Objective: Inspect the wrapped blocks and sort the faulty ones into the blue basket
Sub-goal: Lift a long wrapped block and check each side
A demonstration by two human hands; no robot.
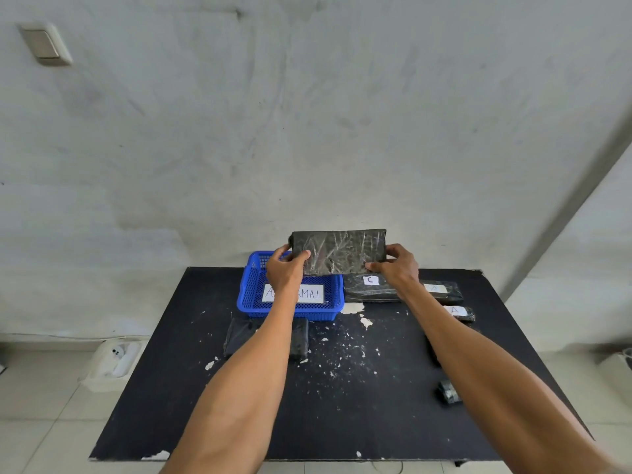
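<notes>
Nearest, a small wrapped block [448,391] is lying on the black table [342,412] beside the right forearm. A larger block [239,338] is lying under the left forearm. Farther off, three labelled blocks, the C block [371,289] and two A blocks [444,291] [460,313], are sitting right of the single blue basket [251,292]. Above its far edge, the left hand [285,271] and right hand [398,265] are each pinching one end of a sixth, the raised block [338,251].

bare workrm: scuffed wall [307,114], tile floor [51,405], chipped black table [342,422]
</notes>
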